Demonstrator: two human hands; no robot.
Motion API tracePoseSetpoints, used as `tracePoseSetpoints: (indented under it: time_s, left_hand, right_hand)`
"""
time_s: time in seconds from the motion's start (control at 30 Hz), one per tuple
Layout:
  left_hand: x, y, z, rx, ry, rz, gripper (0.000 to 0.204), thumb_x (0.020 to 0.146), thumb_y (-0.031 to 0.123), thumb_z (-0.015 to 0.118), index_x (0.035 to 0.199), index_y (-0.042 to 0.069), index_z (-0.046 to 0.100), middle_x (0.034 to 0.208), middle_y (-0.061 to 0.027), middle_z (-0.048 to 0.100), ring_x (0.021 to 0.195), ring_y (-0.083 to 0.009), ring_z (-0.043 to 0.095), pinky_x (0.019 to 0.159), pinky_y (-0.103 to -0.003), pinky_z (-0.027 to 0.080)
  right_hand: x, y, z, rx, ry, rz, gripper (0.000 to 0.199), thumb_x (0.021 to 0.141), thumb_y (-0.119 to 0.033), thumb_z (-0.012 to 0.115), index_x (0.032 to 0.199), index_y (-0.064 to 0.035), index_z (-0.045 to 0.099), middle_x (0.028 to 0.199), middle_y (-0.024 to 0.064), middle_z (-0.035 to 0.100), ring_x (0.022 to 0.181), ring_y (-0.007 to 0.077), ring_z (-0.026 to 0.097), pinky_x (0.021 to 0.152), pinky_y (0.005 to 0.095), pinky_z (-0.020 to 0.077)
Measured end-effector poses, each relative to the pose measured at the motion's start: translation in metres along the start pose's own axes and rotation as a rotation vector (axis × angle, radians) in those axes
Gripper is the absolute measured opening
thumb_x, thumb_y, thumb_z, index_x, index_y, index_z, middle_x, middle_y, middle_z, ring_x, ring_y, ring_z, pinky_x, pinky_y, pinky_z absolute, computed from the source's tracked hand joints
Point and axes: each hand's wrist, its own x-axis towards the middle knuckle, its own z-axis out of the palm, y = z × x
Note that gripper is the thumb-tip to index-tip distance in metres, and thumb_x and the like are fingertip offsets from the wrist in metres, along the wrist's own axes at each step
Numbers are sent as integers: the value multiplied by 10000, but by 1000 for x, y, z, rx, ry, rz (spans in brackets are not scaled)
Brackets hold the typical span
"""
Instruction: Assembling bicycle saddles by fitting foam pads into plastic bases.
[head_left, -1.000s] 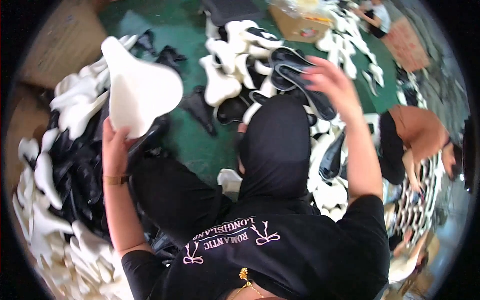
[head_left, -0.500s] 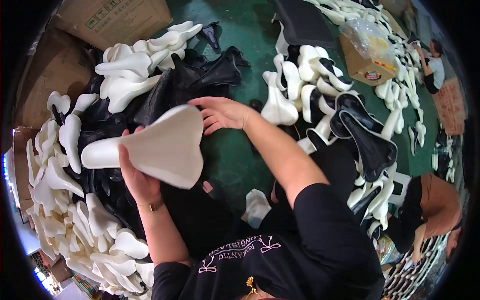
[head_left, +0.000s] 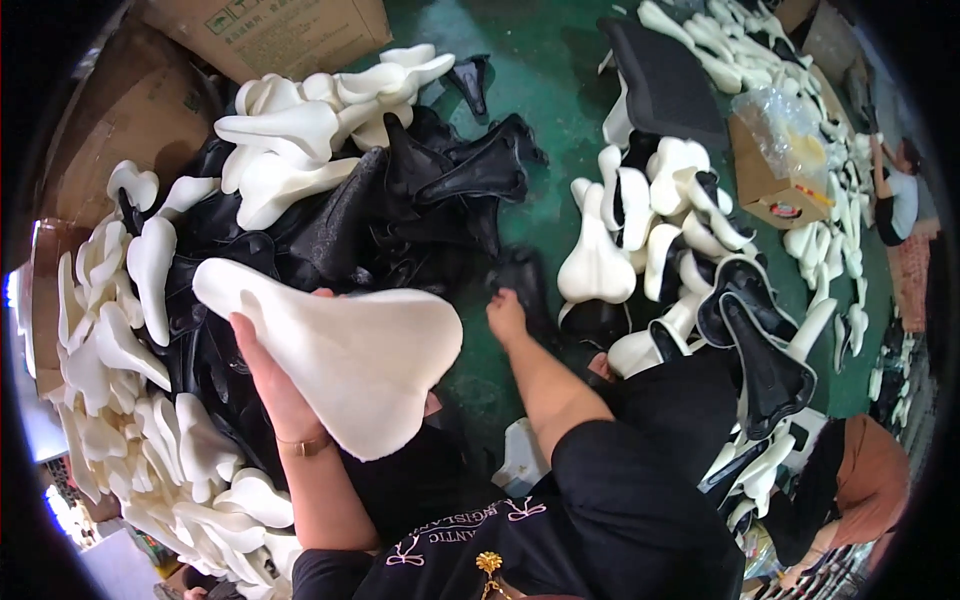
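My left hand (head_left: 268, 372) holds a white foam saddle pad (head_left: 350, 345) up in front of me, its narrow nose pointing left. My right hand (head_left: 505, 312) reaches forward and grips a black saddle shell (head_left: 525, 285), blurred, at the near edge of the black pile (head_left: 420, 215) on the green floor (head_left: 545, 110). Black sleeves and trousers fill the lower middle of the view.
White foam pads (head_left: 120, 340) are heaped at the left and behind the black pile. More white and black saddle parts (head_left: 660, 230) lie at the right. Cardboard boxes (head_left: 270, 30) stand at the top left, a smaller box (head_left: 775, 185) at the right. Other people (head_left: 860, 480) sit at the right edge.
My right hand left the white pad and went forward and right onto a black shell. The left hand lowered the white pad slightly and kept hold of it.
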Motion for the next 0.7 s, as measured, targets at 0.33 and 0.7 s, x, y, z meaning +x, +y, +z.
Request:
tracePoseSetpoints:
  time_s: [0.33, 0.7]
  left_hand:
    - [-46, 11, -36, -202, -99, 343, 791, 904, 697, 366, 1305, 23, 472, 1188, -161, 596, 1046, -281, 572, 968, -403, 442]
    - [-105, -50, -21, -185, -316, -139, 653, 937, 607, 434, 1246, 42, 546, 1104, -96, 647, 959, -215, 627, 881, -354, 496]
  right_hand:
    - [-125, -144, -99, 644, -149, -101, 398, 942, -413, 553, 933, -20, 616, 814, 61, 682, 712, 139, 650, 589, 282, 528]
    - [-249, -224, -262, 350, 209, -1054, 288, 900, -31, 580, 1187, -5, 586, 1086, 55, 625, 917, 141, 595, 839, 258, 455]
